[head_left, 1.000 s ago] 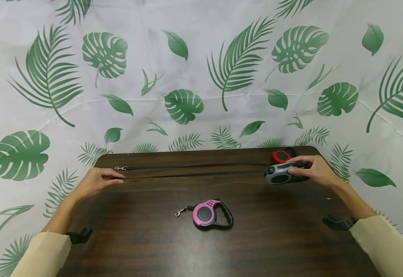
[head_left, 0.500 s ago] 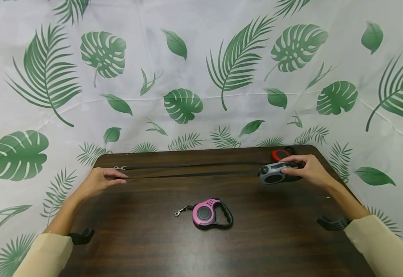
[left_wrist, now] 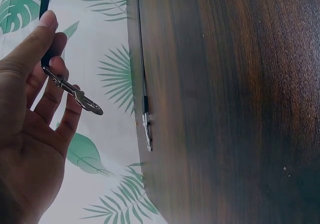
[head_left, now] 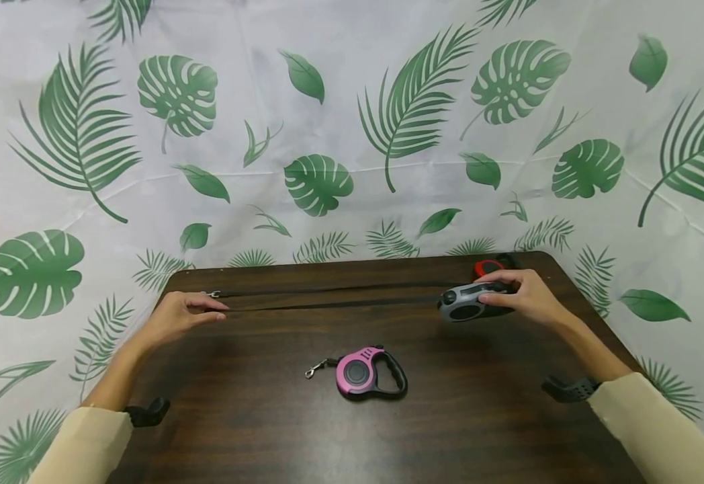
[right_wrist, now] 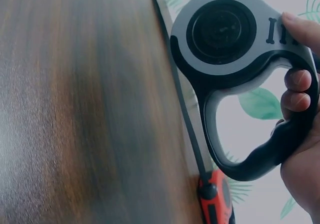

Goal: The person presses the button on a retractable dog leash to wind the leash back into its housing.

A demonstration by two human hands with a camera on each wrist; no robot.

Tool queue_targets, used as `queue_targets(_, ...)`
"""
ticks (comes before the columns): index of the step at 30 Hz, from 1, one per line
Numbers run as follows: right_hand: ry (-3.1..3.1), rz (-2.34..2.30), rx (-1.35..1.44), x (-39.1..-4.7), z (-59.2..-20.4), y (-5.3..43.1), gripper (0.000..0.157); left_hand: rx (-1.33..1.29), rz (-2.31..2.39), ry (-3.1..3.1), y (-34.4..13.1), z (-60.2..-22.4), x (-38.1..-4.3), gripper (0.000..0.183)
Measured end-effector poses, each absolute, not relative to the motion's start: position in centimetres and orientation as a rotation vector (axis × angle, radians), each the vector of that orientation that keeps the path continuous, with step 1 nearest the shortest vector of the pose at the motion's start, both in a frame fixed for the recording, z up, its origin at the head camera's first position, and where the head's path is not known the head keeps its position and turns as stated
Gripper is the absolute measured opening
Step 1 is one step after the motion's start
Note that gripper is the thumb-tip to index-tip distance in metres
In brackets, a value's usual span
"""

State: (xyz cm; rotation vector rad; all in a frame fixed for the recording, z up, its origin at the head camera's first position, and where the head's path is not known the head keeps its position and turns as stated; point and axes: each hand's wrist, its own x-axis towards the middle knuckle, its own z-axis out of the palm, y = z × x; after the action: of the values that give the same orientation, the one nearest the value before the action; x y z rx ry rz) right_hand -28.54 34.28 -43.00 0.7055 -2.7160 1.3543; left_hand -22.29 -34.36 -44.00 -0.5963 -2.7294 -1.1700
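Note:
My right hand [head_left: 530,292] grips the black handle of a grey retractable dog leash [head_left: 467,302], its fingers curled through the loop in the right wrist view. A black strap [head_left: 340,306] runs from that leash across to my left hand [head_left: 173,317], held above the table's left side. Thumb and forefinger pinch the strap's end there, and a metal snap hook [left_wrist: 72,89] hangs beside the other fingers in the left wrist view. A pink retractable leash [head_left: 352,376] lies in the middle of the table, its small hook pointing left.
Behind the grey leash lies a red retractable leash [head_left: 486,267], partly hidden by my right hand. Its strap [head_left: 328,290] stretches along the back of the dark wooden table [head_left: 255,417], ending in a metal hook [left_wrist: 146,129] at the left. A leaf-print cloth [head_left: 243,222] hangs behind.
My right hand has moved left with the grey leash, so the strap's span between both hands is shorter. My left hand has shifted slightly right. The pink leash stays put.

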Motion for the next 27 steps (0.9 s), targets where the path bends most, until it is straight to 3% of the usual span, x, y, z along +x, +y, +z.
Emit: queue_targets(27,-2.659,1.625,0.59,-28.0,-44.3,31.8,0.032,-0.61,-1.153,-2.718,-32.8,-44.2,-22.2,0.016)
